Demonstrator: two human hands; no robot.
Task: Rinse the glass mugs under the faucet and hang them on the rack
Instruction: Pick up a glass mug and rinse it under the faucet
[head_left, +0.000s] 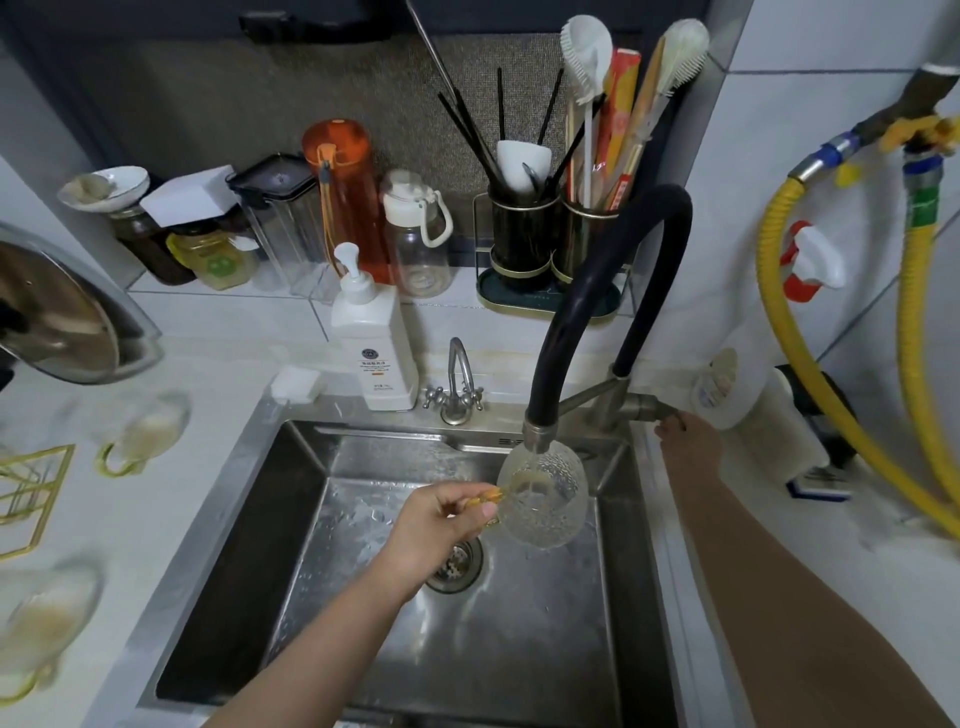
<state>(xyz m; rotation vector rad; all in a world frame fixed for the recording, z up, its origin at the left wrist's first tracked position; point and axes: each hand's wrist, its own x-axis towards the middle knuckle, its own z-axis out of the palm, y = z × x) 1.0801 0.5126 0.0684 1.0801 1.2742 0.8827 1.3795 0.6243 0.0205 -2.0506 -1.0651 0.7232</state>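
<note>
Centre-right of the frame, over the sink: glass mug sits right under the faucet nozzle, rim nearly touching the spout, mouth tipped up toward it. Left hand has it by the gold handle, fingers curled around in a pinch, thumb tip showing below. Right hand is at the faucet lever, right of centre; fingers touch it, but can't tell whether they wrap it or just press.

Handling read: thin dimpled glass, light, rigid, fragile. Wet now, so the bowl will be slick. Handle is the right grab point, as it gives a hooked grip that won't slide. Steel basin below is hard; a slip means a chip or break. Keep rim clear of the metal nozzle.

Two more mugs lie on the surface at left edge, blurred, gold handles visible. Gold wire rack at far left, partly cut off; hanging goes by the handle, presumably.
</note>
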